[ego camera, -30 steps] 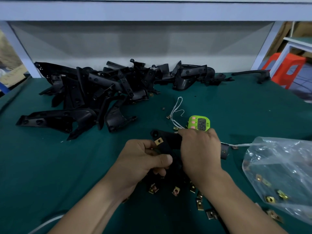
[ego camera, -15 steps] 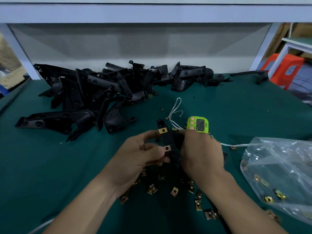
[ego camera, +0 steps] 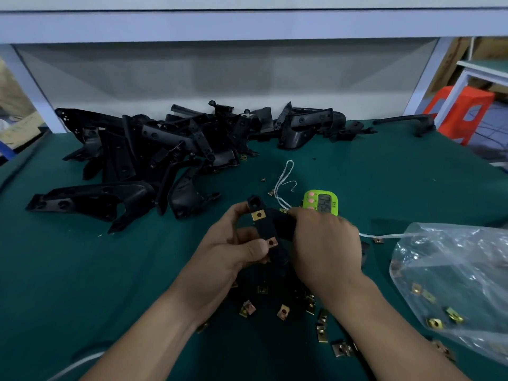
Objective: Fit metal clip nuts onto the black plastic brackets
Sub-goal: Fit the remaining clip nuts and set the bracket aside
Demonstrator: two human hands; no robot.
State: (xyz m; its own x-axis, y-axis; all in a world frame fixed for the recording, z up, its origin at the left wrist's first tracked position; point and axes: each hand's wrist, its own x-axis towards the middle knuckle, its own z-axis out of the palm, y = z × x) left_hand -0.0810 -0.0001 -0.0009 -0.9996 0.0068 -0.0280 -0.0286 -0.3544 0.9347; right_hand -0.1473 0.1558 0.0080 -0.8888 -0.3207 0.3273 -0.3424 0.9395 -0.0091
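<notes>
The worry sits between my left hand point(ego camera: 228, 251) and my right hand point(ego camera: 327, 243). The lower brass-coloured metal clip nut point(ego camera: 272, 242) lies at the edge of the black plastic bracket point(ego camera: 275, 225), just by my left thumb. If it is only half seated, a twist of the bracket could slide it off into the loose clip nuts point(ego camera: 283, 312) scattered below (I would never tell which one fell). A skewed push could also bend the clip. The upper clip nut point(ego camera: 258, 215) looks square on its tab.

My left hand curls round the bracket's left side, thumb tip against the lower clip. My right hand closes over the bracket's right end with its back towards me, so its fingertips are hidden. Together they hold the bracket tilted above the desk point(ego camera: 82, 270) at the centre of the frame.

Just beyond my right knuckles lies a lime-green digital timer point(ego camera: 321, 202) with a white string point(ego camera: 283, 177) looping away from it. At the lower right slumps a clear plastic bag point(ego camera: 453, 270) holding more clip nuts. A heap of black plastic brackets point(ego camera: 151, 155) fills the upper left.
</notes>
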